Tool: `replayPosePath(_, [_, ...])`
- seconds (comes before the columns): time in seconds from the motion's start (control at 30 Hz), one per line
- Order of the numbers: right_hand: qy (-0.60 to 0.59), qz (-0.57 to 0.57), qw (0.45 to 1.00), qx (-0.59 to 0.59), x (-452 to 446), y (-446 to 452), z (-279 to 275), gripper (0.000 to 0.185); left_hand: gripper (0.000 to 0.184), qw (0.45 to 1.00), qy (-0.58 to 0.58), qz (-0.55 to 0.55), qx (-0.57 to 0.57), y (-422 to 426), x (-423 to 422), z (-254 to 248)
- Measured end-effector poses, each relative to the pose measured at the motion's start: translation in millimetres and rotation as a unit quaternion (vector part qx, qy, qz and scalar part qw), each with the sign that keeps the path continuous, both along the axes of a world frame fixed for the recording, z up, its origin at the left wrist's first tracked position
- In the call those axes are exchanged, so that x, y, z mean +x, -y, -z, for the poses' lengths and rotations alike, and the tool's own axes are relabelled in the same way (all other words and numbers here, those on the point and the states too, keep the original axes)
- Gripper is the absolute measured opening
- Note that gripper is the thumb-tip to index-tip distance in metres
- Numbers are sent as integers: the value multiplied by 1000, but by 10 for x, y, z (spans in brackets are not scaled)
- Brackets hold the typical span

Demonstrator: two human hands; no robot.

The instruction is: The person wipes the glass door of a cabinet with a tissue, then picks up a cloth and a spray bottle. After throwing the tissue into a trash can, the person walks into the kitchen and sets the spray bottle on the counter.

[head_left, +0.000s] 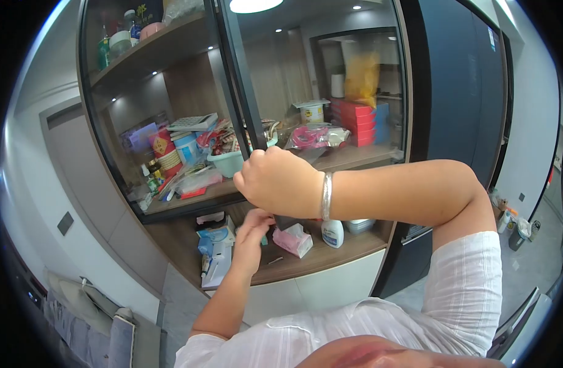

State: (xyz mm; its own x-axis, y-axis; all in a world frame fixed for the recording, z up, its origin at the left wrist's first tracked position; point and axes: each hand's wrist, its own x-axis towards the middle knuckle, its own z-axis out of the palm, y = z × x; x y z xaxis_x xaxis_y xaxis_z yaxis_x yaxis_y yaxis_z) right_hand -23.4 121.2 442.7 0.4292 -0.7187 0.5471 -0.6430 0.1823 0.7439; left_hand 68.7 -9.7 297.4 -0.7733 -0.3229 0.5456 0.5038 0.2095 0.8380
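My right hand (281, 184), with a silver bracelet (327, 196) at its wrist, is closed at the dark upright frame of a glass cabinet door (248, 92). Its fingertips are hidden behind the fist. Below and to the left, my left hand (251, 236) reaches over the lower open shelf (321, 257), fingers bent and thumb apart from them; no held object shows. A pink-and-white tissue pack (292, 240) lies just right of it. On its other side are blue-and-white boxes (217, 236). A mint basin (228, 164) stands behind the glass near my right hand.
Behind the glass are red boxes (355, 119), a yellow bag (362, 76), a white tub (312, 111) and several bottles. A white spray bottle (332, 233) stands on the lower shelf. A dark blue tall panel (456, 92) is at right, a grey sofa (79, 319) at lower left.
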Motion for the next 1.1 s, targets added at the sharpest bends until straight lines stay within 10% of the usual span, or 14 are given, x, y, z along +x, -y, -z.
replayPosePath(0.13, [43,-55,998,8,110,-291,-1,20,40,981,-177,-14,83,-323,192,-368])
replayPosePath(0.47, [76,-128,989,14,106,-580,5,22,36,966,-108,113,206,-650,266,-798])
replayPosePath(0.8, [62,-80,995,-8,239,-653,36,24,22,988,-121,52,82,-40,137,-735])
replayPosePath(1.1, [36,-92,995,-17,239,-870,98,14,42,974,-209,5,-92,-155,-483,-2383])
